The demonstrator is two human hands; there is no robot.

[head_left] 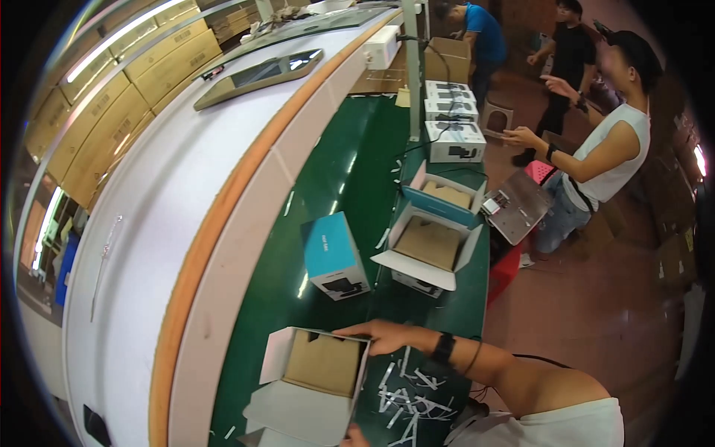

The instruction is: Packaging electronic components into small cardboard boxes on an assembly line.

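An open white cardboard box (298, 406) stands on the green table near the lower edge. Its flaps are spread, and a brown cardboard insert (324, 363) fills it. My right hand (381, 337), with a black watch on the wrist, grips the box's far right corner, one finger stretched along the rim. At the lower edge, my left hand (356, 436) shows only in part; its fingers close on the near flap of the same box. Beyond my right hand stands a closed blue and white box (335, 255). White paper strips (406, 398) lie scattered beside the open box.
Two more open boxes (426, 246) with brown inserts stand farther along the table, before stacked white boxes (455, 141). A raised white shelf (141, 246) with an orange edge runs along the left. On the right, a person in white (614, 145) sits beside a metal tray (517, 208).
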